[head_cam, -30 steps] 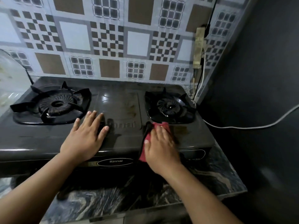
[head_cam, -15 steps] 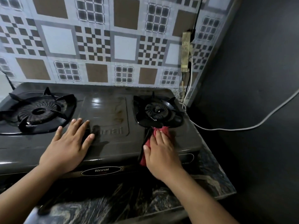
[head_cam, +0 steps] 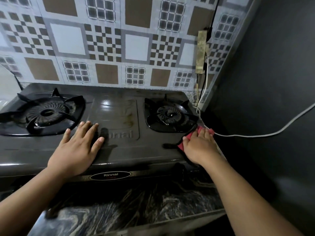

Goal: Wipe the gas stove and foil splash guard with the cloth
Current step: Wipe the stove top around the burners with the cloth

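Note:
A dark two-burner gas stove (head_cam: 115,109) stands on a marbled counter, with a large left burner (head_cam: 45,113) and a smaller right burner (head_cam: 168,114). My right hand (head_cam: 200,147) presses flat on a red cloth (head_cam: 181,143) at the stove's front right corner, just in front of the right burner. Only the cloth's edges show around the fingers. My left hand (head_cam: 78,149) lies flat, fingers spread, on the stove top between the burners and holds nothing. A sliver of the foil splash guard (head_cam: 6,82) shows at the far left edge.
A patterned tiled wall (head_cam: 109,45) rises behind the stove. A white cable (head_cam: 255,135) runs from the wall strip (head_cam: 202,51) across a dark wall on the right. The marbled counter (head_cam: 129,206) lies in front of the stove. Brown stains mark the stove's middle panel.
My right hand has slid the red cloth rightward to the stove's front right corner. My left hand stays pressed on the stove top. The camera view has shifted.

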